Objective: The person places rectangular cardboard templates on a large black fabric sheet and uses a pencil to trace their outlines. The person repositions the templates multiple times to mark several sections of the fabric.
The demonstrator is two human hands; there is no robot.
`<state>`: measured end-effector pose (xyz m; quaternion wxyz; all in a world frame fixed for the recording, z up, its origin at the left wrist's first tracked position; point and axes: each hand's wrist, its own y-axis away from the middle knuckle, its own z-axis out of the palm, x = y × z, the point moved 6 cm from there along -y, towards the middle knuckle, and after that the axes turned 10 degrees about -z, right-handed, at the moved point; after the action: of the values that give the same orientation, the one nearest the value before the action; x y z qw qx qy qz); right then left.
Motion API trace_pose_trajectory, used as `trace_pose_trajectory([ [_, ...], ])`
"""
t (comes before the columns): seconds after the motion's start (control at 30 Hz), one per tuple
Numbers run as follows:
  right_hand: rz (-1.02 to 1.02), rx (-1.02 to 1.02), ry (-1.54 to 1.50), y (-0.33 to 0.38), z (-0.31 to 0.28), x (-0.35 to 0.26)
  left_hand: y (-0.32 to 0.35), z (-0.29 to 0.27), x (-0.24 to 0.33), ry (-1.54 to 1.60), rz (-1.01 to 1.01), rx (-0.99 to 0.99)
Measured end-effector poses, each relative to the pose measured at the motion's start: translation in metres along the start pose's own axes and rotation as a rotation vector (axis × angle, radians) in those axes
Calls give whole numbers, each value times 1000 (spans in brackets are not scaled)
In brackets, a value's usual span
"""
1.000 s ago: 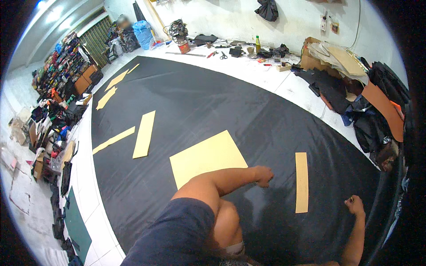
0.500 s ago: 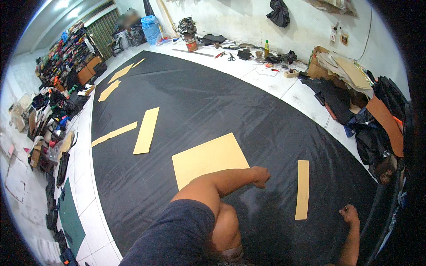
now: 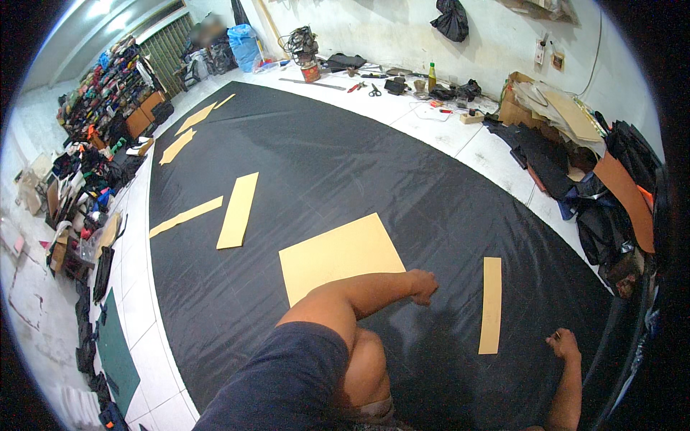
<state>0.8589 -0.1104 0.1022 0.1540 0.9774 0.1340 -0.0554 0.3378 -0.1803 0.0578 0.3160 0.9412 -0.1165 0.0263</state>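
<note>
Since the earlier frame the right hand [image 3: 563, 343] has drawn nearer along the black sheet [image 3: 345, 165]; its grip is curled together on something small I cannot make out. The left hand [image 3: 422, 286], fisted, rests on the sheet at the large tan panel's [image 3: 338, 255] right corner. A narrow tan strip [image 3: 491, 304] lies between the hands. Farther left lie more tan strips [image 3: 238, 210]; dark cloth heaps [image 3: 611, 215] crowd the right edge.

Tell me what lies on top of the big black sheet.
On the black sheet lie tan card pieces: a large rectangle, a narrow strip, and more strips farther off. Both hands, left and right, press on it. The person's leg hides the near part.
</note>
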Motion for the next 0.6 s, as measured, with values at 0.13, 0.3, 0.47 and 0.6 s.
trace_pose_trajectory([
  [0.13, 22, -20, 22, 5, 0, 15, 3, -11, 11, -5, 2, -21],
  [0.3, 15, -35, 8, 7, -3, -4, 14, -14, 8, -8, -18, -52],
  [0.47, -14, 4, 20, 5, -5, -5, 23, -21, 9, 1, -47, -13],
  [0.6, 4, -20, -3, 1, -3, 2, 18, -23, 8, -4, -54, -45],
])
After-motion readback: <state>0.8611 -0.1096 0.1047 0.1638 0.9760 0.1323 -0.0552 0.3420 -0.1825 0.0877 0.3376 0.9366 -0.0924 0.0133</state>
